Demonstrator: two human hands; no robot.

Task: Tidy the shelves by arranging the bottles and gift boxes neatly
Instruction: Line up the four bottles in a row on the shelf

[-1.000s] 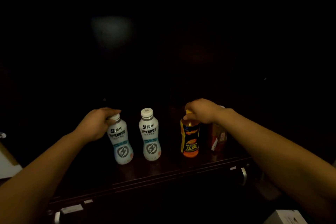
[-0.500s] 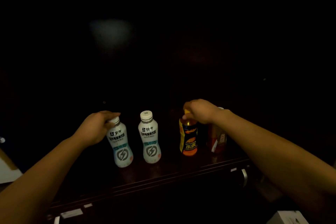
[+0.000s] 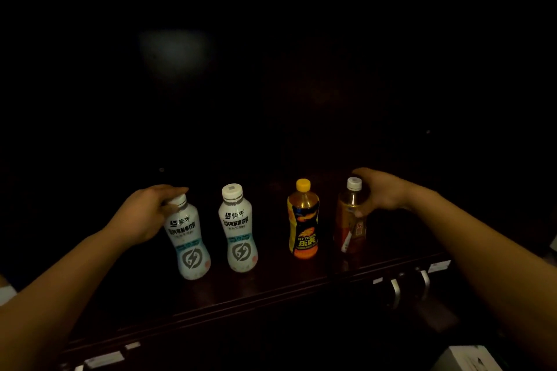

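Observation:
Several bottles stand in a row on a dark wooden shelf (image 3: 271,289). My left hand (image 3: 144,214) grips the neck of the leftmost white bottle (image 3: 190,244), which leans slightly. A second white bottle (image 3: 238,232) stands upright beside it, untouched. An orange and black bottle with a yellow cap (image 3: 303,220) stands free in the middle right. My right hand (image 3: 379,193) wraps the shoulder of a brown tea bottle with a white cap (image 3: 351,220) at the right end.
The shelf recess behind the bottles is very dark. Price tag holders (image 3: 104,360) run along the shelf's front edge, with metal brackets (image 3: 394,289) at the right. A white box corner (image 3: 470,358) shows at the bottom right.
My right hand has let go of the yellow-capped bottle and moved right onto the brown tea bottle. My left hand stays on the leftmost white bottle.

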